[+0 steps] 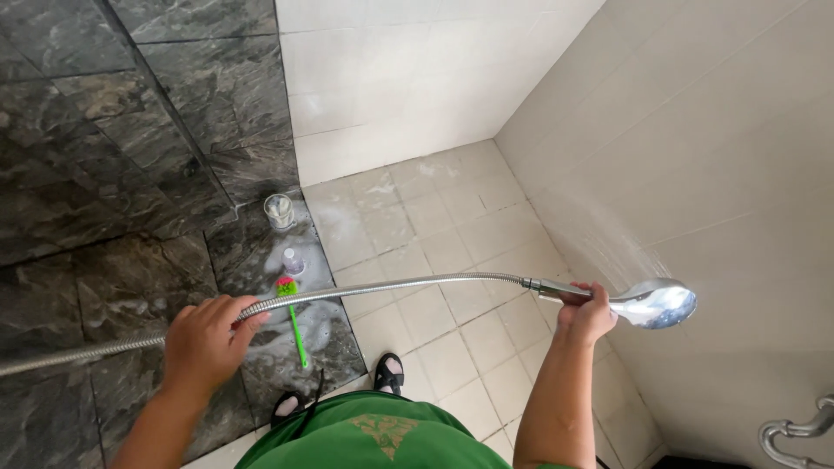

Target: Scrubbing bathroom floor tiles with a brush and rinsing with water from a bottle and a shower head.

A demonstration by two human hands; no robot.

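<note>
In a tiled shower corner, the right hand (587, 314) is gripping the shower head (653, 304), spraying the beige wall (738, 174). The left hand (204, 340) is closing around the metal hose (391, 285). A green brush (294, 317) is lying on the wet floor (434, 226).

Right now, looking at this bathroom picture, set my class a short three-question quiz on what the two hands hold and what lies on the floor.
1. True or false: the right hand grips the handle of the chrome hand shower head, which sprays water at the beige tiled wall.
2. Which thing does the left hand hold? A) the green-handled brush with pink and green bristles B) the ribbed silver metal shower hose C) the clear plastic cup
3. Fill in: the brush lies on the ____ floor tiles, among soap suds.

Key
1. True
2. B
3. dark marbled floor tiles
</note>
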